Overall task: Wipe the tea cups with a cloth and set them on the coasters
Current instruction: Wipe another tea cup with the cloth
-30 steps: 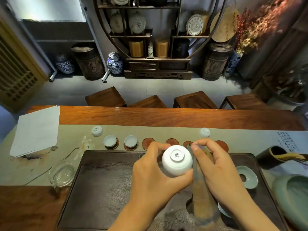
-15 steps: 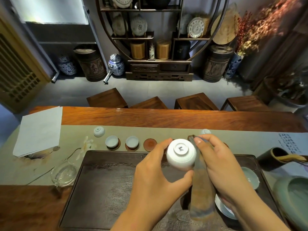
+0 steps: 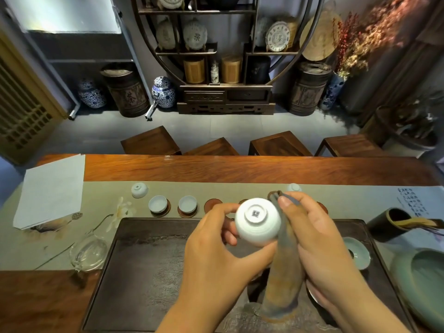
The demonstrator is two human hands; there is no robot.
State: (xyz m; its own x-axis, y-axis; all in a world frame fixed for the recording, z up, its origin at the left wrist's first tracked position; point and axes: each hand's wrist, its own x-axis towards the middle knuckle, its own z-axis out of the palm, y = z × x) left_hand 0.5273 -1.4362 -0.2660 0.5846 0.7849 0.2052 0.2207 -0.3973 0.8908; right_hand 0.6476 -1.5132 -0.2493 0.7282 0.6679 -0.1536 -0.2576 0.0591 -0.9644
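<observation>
- Centre frame, the white tea cup is up in the air over the dark tea tray, turned so its foot ring and a small blue mark face the camera; glaze is plain and glossy.
- Left hand curls round the cup, thumb under it, fingertips on its left side.
- Right hand pinches a brownish cloth against the cup's right side, thumb tip on the cloth's top; the cloth hangs in a long fold down toward the tray.
- Above the tray's far edge a row of round reddish coasters lies on the pale runner; two at left of centre each carry an upright cup, one bare coaster sits just right of them, and more peek out behind the hands, so the full count is hidden.
- Two more white cups stand upside down farther back on the runner: one upper left of the row, one just above the right thumb. Five cups in sight.
- The tray's left half shows bare dark surface; a celadon saucer sits at its right edge.
- A glass pitcher stands just off the tray's left edge, a white paper sheet at far left.
</observation>
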